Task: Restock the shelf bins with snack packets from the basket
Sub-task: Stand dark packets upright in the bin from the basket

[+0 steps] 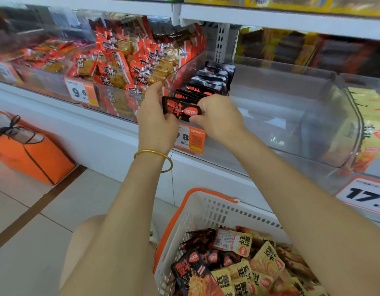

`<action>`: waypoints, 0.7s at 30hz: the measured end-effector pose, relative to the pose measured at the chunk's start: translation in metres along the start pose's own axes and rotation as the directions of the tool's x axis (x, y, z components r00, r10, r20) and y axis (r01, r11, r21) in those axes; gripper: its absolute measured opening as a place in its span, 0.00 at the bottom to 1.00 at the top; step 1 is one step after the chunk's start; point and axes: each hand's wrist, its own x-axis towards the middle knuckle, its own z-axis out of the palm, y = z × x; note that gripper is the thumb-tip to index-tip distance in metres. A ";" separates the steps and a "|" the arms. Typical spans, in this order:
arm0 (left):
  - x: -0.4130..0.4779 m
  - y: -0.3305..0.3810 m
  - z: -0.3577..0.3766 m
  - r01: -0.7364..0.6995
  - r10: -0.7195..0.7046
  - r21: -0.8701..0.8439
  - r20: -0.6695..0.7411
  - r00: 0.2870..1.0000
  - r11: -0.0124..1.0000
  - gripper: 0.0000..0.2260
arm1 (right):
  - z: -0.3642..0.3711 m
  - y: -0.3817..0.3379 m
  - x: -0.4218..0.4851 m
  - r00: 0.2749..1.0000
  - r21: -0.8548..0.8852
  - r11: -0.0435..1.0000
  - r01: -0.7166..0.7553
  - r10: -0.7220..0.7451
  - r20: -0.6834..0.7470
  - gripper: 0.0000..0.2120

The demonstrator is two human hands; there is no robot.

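Snack packets [180,108] pinched between left fingers [171,116] and right fingers [198,119].

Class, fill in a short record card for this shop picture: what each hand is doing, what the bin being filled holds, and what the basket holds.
Left hand: holds the left end of a black packet
Right hand: pinches its right end
Clear bin: row of black packets standing along its left side
Basket: white, orange rim; yellow packets and black ones inside
Bin to the left: heaped red packets
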 end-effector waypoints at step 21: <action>-0.006 -0.009 0.001 -0.100 0.101 0.241 0.009 0.995 0.965 0.24 | 0.006 0.031 0.020 0.839 0.613 0.588 -0.528 0.250 0.483 0.38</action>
